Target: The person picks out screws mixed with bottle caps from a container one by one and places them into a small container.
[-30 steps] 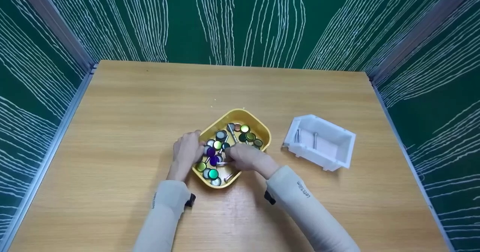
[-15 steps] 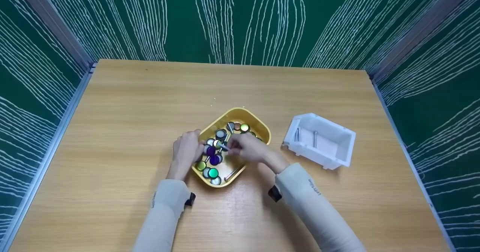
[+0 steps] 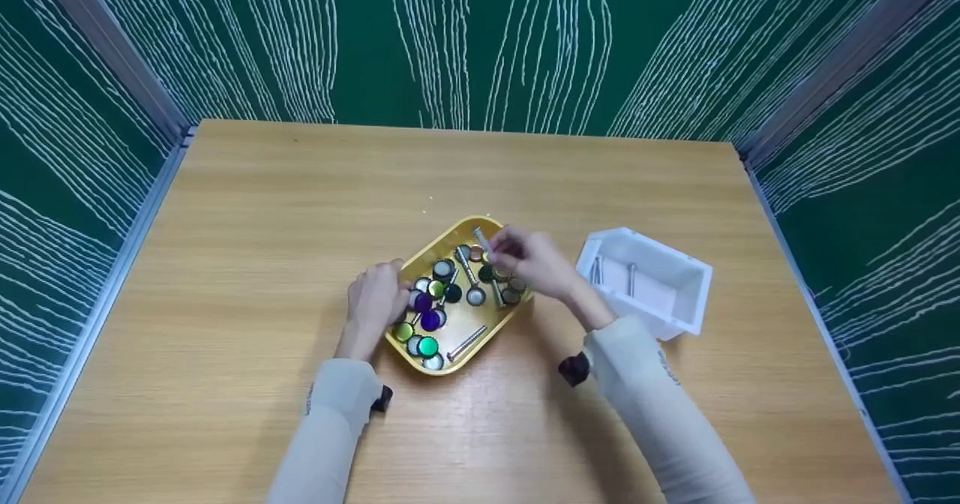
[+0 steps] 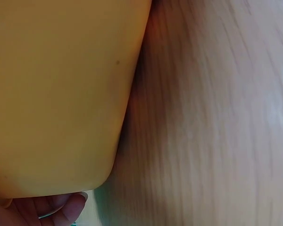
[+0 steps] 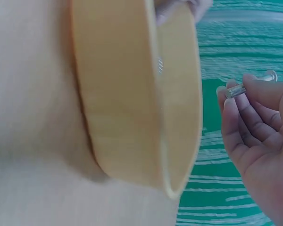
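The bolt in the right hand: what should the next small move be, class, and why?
Probably carry the bolt over to the white bin: the right hand pinches it clear of the yellow tub, and similar-looking bolts lie in that bin.

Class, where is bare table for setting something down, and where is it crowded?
Free: the table between left hand and left wall, and right of the bin. Crowded: the tray, with caps and bolts, and the gap toward the bin, under the right hand.

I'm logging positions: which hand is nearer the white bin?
Right. The right hand is just left of the white bin, above the right edge of the yellow tub; the left hand grips the tub's left side.
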Tool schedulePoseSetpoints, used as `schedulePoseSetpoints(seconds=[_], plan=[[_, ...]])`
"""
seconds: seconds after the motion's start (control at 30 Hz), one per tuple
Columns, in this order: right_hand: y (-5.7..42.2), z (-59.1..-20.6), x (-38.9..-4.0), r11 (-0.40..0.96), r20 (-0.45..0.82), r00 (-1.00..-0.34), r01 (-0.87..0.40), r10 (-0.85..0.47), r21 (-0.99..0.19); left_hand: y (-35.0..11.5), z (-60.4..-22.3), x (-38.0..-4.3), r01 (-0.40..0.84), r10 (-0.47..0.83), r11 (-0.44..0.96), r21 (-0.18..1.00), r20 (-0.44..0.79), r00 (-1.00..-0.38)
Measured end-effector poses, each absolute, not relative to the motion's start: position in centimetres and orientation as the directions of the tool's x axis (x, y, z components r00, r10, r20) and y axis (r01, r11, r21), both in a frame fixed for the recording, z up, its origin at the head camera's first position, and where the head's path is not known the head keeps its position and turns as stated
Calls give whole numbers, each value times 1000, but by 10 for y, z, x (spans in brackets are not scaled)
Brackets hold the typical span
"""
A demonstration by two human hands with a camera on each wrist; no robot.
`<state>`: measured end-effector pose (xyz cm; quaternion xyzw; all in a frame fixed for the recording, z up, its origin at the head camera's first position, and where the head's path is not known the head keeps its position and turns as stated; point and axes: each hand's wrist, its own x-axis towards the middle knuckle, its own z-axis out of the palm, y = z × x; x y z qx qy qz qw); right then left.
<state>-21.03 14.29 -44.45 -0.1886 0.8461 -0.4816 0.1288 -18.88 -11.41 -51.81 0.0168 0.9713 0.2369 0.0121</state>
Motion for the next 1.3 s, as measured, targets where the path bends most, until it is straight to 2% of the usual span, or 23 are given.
schedulePoseSetpoints(seconds=[0.2,0.47,1.03,1.3], plan=[[181,-440,-217,417,-14,-965,-100,-262,-903,-114,-518,-188,19,39,885,465,-33,-999],[231,-438,-221,405,16,-990,-71,-138,-911,-113,-518,-188,26,33,893,450,-10,-999],[289,-445,-219,483,-87,-996,70,-13,-873,-114,-518,-189,24,37,892,452,-18,-999],[307,-457,-217,570,-240,-970,214,30,-793,-114,-520,-189,26,38,881,473,-17,-999]])
